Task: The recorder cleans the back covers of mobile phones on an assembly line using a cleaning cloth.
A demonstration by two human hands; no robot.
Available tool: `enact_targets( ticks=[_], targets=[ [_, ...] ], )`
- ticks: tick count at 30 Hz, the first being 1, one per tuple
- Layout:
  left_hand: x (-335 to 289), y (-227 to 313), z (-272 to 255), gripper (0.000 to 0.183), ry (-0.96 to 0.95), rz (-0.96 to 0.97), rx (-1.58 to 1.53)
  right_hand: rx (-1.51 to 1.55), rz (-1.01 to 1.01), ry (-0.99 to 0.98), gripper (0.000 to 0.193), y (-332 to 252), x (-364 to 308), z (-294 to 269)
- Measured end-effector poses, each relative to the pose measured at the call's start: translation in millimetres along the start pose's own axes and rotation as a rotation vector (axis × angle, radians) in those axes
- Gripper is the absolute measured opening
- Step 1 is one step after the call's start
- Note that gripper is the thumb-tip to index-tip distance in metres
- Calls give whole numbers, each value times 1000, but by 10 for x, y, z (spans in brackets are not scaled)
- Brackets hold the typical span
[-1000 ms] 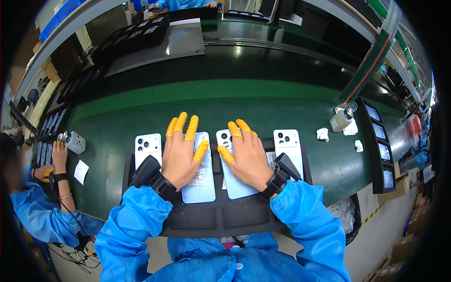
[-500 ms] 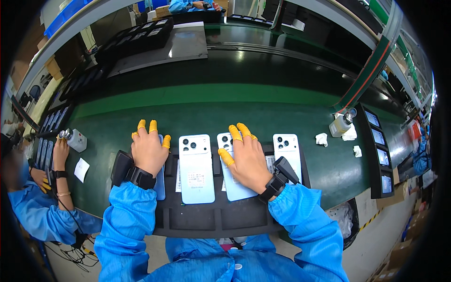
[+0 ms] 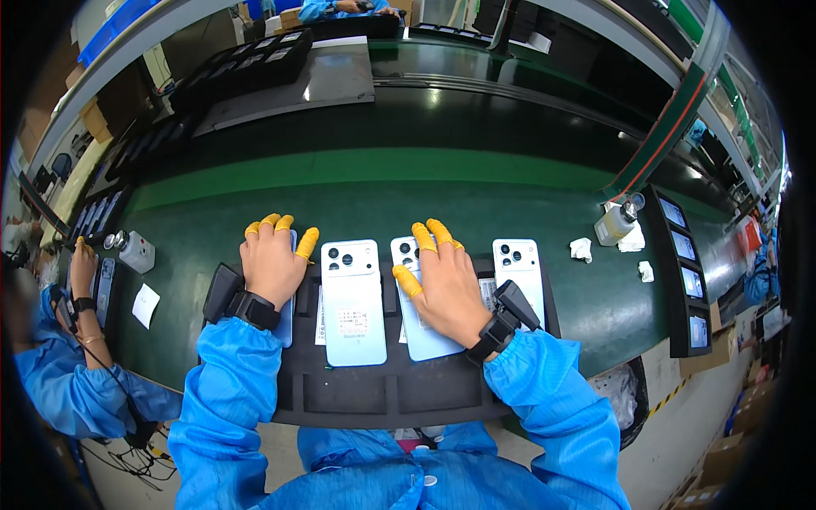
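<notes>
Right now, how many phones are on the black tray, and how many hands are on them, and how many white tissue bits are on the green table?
Light blue phones on the black tray: 4, namely one under the left hand, one bare, one under the right hand, one at the right end
Hands on phones: 2
White tissue bits: 2
Total: 8

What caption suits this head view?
Left hand and right hand rest flat on pale blue phones in a black tray.
</notes>
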State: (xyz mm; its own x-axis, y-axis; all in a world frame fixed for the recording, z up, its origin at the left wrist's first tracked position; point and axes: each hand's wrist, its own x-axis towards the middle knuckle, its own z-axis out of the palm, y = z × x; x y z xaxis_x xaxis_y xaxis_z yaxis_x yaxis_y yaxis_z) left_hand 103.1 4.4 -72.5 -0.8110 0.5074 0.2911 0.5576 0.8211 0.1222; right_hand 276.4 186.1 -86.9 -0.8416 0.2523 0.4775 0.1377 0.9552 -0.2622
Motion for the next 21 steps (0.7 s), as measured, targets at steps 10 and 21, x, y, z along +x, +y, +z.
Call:
enact_targets(
  ticks=[10,21],
  targets=[
    [-17,-27,-2,31,11,2,-85,-3,20,-34,50,-3,3,1],
    [-39,3,-30,37,25,-14,-49,10,66,-120,51,-19,11,-29]
  ],
)
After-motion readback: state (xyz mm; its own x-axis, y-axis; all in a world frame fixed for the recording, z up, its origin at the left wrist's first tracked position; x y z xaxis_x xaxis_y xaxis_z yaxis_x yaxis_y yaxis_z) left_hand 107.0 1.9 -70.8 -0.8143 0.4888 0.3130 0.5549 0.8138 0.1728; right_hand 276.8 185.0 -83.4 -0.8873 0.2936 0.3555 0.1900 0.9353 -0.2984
